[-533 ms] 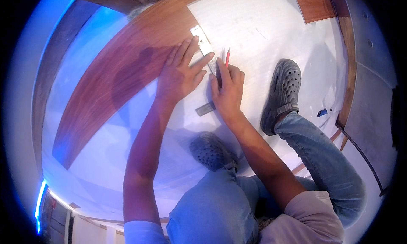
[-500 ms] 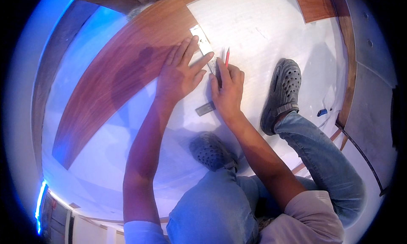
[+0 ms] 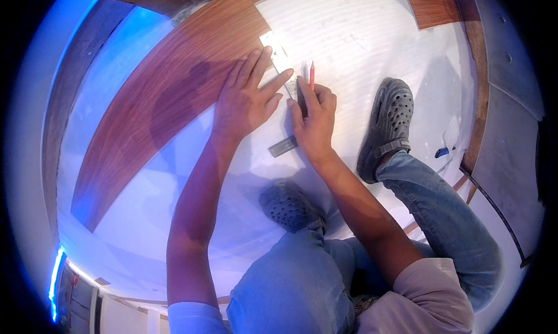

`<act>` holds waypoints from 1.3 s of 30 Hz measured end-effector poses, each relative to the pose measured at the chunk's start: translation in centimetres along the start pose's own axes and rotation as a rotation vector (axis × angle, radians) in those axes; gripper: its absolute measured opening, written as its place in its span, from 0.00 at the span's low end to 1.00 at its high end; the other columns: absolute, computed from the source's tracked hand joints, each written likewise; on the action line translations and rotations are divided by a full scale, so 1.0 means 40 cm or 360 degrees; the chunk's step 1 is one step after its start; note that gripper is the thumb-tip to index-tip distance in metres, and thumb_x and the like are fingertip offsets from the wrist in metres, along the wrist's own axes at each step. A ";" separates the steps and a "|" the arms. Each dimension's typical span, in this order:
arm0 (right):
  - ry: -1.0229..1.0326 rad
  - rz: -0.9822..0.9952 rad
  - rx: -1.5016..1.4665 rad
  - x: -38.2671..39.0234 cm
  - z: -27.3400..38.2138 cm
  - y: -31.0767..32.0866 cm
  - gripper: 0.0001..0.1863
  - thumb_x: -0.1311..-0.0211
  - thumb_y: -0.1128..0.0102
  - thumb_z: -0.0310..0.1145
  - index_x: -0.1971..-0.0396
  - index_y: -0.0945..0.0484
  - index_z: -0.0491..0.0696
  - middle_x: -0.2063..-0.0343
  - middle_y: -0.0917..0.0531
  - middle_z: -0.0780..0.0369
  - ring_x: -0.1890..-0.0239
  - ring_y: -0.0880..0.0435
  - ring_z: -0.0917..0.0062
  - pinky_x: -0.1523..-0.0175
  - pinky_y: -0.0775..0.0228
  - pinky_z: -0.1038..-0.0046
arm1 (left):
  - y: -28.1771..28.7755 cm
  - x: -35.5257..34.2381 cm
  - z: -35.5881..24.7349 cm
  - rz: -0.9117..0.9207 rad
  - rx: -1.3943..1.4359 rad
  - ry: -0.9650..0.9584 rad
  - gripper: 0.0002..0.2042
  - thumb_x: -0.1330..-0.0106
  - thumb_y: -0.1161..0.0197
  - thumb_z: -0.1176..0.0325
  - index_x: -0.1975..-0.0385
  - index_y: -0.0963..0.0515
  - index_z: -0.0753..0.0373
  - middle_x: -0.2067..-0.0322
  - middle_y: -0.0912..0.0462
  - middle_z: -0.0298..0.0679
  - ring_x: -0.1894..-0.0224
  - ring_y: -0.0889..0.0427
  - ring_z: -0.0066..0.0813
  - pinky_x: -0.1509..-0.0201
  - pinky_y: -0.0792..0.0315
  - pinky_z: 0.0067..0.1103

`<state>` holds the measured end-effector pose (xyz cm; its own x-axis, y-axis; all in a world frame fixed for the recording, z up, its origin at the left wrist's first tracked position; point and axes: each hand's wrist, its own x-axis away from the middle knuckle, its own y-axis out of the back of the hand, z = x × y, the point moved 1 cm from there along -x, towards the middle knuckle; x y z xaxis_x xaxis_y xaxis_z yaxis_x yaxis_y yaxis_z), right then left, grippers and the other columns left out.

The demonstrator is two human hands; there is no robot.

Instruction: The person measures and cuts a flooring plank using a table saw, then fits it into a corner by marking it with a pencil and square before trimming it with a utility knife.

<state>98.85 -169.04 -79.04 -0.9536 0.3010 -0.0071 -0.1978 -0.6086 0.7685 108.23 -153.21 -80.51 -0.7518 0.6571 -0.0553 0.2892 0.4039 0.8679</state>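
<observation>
My left hand (image 3: 241,104) lies flat with its fingers spread, over the edge of a reddish-brown wood-look plank (image 3: 148,96). Its fingertips rest on a narrow pale flat strip (image 3: 277,54) with small dark marks. At the strip's near end, my right hand (image 3: 314,116) is closed, thumb and forefinger pinching a dark narrow object mostly hidden by the fingers. A red pencil (image 3: 312,78) sticks up from the same hand, its tip pointing away from me. Beside the right wrist is a dark grey flat bar (image 3: 283,147); whether it joins the pale strip cannot be seen.
White sheeting (image 3: 349,40) covers the floor around my grey clogs (image 3: 388,125). Another brown plank (image 3: 431,6) lies far right, a small blue object (image 3: 442,153) nearer. A wooden edge (image 3: 480,78) borders the right side; a bright blue light strip (image 3: 56,282) glows at lower left.
Both hands hold nearly the same place. The right hand and pencil show only a very slight shift; nothing has been let go or taken up.
</observation>
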 end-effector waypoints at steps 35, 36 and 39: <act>0.0010 0.0125 -0.0048 -0.010 -0.013 0.019 0.30 0.40 0.28 0.26 0.36 0.21 0.43 0.52 0.22 0.53 0.50 0.26 0.60 0.42 0.30 0.62 | 0.008 -0.003 -0.003 0.0056 0.0018 0.0024 0.28 0.34 0.30 0.58 0.32 0.22 0.32 0.21 0.39 0.41 0.19 0.43 0.46 0.18 0.44 0.41; 0.0011 0.0123 -0.0046 -0.010 -0.014 0.019 0.30 0.40 0.28 0.26 0.36 0.21 0.43 0.52 0.22 0.53 0.50 0.25 0.60 0.43 0.30 0.63 | 0.006 -0.003 -0.002 0.0053 0.0025 0.0024 0.28 0.34 0.30 0.58 0.32 0.22 0.32 0.21 0.39 0.41 0.19 0.43 0.45 0.18 0.44 0.41; -0.0002 0.0118 -0.0070 -0.008 -0.013 0.017 0.30 0.40 0.28 0.27 0.36 0.21 0.43 0.53 0.22 0.53 0.51 0.25 0.60 0.43 0.30 0.62 | 0.005 -0.002 -0.002 0.0046 0.0029 0.0029 0.28 0.34 0.30 0.59 0.32 0.22 0.32 0.21 0.39 0.41 0.19 0.43 0.45 0.18 0.44 0.40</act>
<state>98.92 -169.94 -78.86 -0.9657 0.2548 0.0499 -0.1363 -0.6611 0.7378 108.31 -153.22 -80.28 -0.7534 0.6572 -0.0211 0.3219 0.3965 0.8597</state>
